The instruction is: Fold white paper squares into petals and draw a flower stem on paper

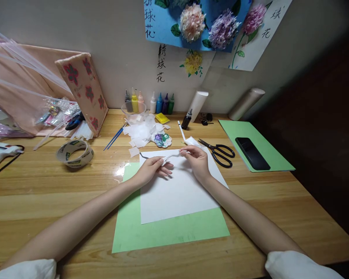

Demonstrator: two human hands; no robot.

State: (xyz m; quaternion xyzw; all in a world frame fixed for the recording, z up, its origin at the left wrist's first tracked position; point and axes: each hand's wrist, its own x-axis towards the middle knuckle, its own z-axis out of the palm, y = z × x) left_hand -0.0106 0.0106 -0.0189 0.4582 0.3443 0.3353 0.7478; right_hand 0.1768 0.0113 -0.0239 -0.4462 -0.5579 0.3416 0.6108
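Note:
Between my two hands a thin strip of white tissue (172,155) is stretched out, just above a white sheet of paper (174,197). My left hand (152,169) pinches its left end between thumb and forefinger, the other fingers reaching out below. My right hand (197,159) grips the other end with its fingertips. Beneath the white sheet lies a larger light green sheet (163,236). A dark painted stroke (143,155) marks the white sheet's upper left corner. Past my hands sits a heap of white tissue squares (142,128), beside a small paint-smeared palette (163,140).
Black-handled scissors (221,151) lie right of my right hand. A phone (252,154) rests on a green folder (275,159). Leftward are a tape roll (75,154), blue brushes (114,138) and a glue gun (1,155). Paint bottles (159,104) stand along the wall, near a black bottle (187,119).

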